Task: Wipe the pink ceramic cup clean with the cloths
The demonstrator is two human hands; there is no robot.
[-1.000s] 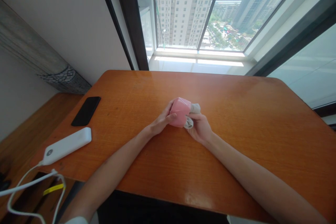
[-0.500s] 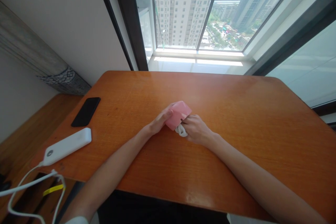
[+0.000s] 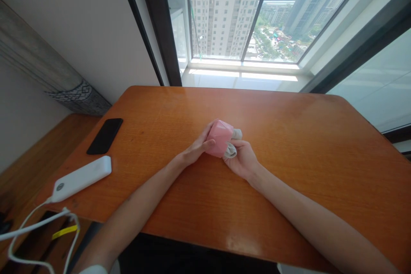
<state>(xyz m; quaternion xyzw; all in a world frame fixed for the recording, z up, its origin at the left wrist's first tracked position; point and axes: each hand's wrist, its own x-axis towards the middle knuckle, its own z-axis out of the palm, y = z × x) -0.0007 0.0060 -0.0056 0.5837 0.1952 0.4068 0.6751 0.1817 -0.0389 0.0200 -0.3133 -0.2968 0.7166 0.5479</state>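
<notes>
Near the middle of the orange wooden table (image 3: pixel 298 158), my two hands hold a bundle. Its outer part is a pink folded fabric piece (image 3: pixel 219 138), and a pale grey-white cloth (image 3: pixel 230 150) pokes out on its right side. My left hand (image 3: pixel 197 147) grips the pink piece from the left, fingers along its side. My right hand (image 3: pixel 242 160) cups the bundle's lower right, touching the grey-white cloth. The bundle's inner part is hidden.
A black smartphone (image 3: pixel 104 136) lies face up near the table's left edge. Below it is a white power bank (image 3: pixel 81 178) with a white cable (image 3: pixel 32 227) trailing off the edge. Floor-to-ceiling windows (image 3: pixel 257 17) stand beyond the table's far edge.
The pink piece, flatter half a second ago, is now bunched up and raised between my hands. More grey-white cloth shows at its right. My right hand has turned to cup it from below.
</notes>
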